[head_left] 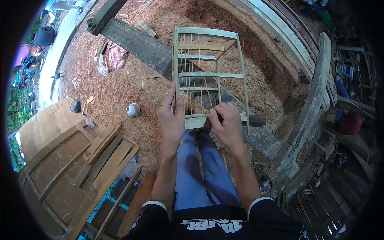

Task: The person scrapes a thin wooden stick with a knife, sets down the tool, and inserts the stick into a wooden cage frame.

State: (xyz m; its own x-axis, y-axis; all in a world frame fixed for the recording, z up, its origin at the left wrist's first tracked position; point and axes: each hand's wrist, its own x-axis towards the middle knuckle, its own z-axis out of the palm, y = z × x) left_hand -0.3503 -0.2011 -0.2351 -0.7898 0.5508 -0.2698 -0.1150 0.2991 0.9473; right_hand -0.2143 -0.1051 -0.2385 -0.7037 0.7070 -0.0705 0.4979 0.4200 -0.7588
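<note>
A light wooden frame [211,75] with several crossbars is held out in front of me, over my legs. Thin strands [202,64] run lengthwise along its left half, between the top and bottom bars. My left hand [173,114] grips the frame's left side rail near the bottom, its fingers around the rail. Near the bottom bar, my right hand [225,120] is closed in a pinch at the lower end of a strand. The fingertips of the right hand are partly hidden.
A weathered plank [140,46] crosses the shavings-covered ground beneath the frame. Wood pieces [105,146] are stacked at the lower left, near a white round container [133,110]. A thick beam [306,108] stands at the right. People are partly visible at both outer edges.
</note>
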